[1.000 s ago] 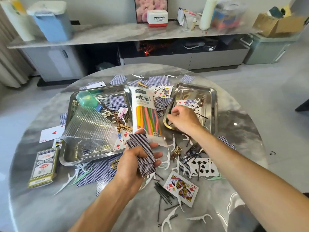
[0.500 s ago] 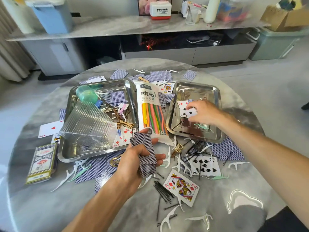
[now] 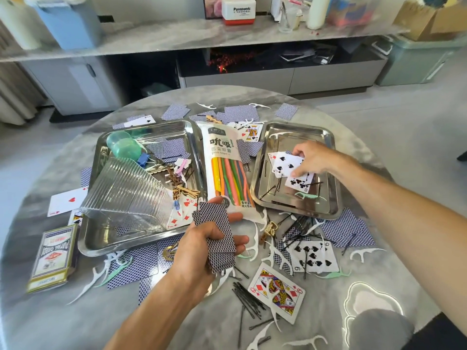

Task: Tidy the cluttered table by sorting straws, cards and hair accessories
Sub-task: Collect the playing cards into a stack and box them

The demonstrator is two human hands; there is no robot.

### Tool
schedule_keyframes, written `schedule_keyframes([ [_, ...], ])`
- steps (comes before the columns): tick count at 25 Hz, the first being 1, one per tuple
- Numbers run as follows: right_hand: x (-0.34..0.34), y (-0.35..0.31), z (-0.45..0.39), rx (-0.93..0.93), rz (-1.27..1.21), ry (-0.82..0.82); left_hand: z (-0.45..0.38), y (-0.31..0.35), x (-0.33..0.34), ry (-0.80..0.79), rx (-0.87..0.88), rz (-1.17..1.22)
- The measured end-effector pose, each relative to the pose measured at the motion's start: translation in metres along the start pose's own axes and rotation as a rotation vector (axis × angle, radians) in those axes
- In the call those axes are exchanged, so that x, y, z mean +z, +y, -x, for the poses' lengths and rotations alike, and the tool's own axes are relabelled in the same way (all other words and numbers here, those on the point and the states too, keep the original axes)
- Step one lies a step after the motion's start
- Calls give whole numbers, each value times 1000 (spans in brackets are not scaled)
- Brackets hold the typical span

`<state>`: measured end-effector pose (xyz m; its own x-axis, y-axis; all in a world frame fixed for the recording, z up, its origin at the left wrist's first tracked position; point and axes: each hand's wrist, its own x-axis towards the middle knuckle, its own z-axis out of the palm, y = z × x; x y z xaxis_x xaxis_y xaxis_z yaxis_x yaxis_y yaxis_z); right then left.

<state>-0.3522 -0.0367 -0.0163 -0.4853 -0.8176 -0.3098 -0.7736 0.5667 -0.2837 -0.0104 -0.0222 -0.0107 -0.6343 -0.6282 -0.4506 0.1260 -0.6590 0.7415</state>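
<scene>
**Card pickup could get messy here**

Far left, the card box (image 3: 51, 256) sits at the table (image 3: 75, 322) edge, so a stray elbow could knock it off. Next over, the left tray (image 3: 101, 238) holds a tipped clear cup stack (image 3: 126, 195) that looks ready to roll. The left hand (image 3: 202, 248) has its fingers curled round a face-down card stack (image 3: 217, 236); it's fanned a bit, so a loose grip might spill it. The straw pack (image 3: 227, 168) lies between the trays. In the right tray (image 3: 333, 198), the right hand (image 3: 316, 160) pinches a few face-up cards (image 3: 285, 165). Bobby pins (image 3: 278, 184) lie right beside them and could snag and come along.
</scene>
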Motion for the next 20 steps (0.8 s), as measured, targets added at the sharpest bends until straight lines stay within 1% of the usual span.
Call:
schedule_keyframes([
  [4, -17, -2, 25, -7, -332, 143, -2, -2, 0, -3, 16, 41],
  [6, -28, -9, 44, -69, -497, 199, -1, -2, 1, -2, 12, 66],
  [9, -31, -48, 85, -247, -755, 276, 5, 2, 5, -10, -11, 137],
  [11, -15, -82, 116, -455, -820, 249, 8, 7, 6, -30, -40, 209],
  [13, 12, -109, 143, -615, -848, 156, 9, 12, 5, -80, -70, 301],
  [14, 25, -118, 154, -661, -847, 100, 11, 15, 3, -111, -79, 347],
  [15, 35, -124, 161, -707, -799, 76, 13, 17, 0, -146, -83, 398],
  [16, 43, -128, 166, -762, -705, 109, 14, 19, -3, -160, -77, 433],
  [18, 49, -129, 171, -851, -503, 253, 18, 22, -3, -180, -47, 472],
  [20, 50, -131, 175, -875, -308, 413, 19, 22, 2, -176, -20, 466],
])
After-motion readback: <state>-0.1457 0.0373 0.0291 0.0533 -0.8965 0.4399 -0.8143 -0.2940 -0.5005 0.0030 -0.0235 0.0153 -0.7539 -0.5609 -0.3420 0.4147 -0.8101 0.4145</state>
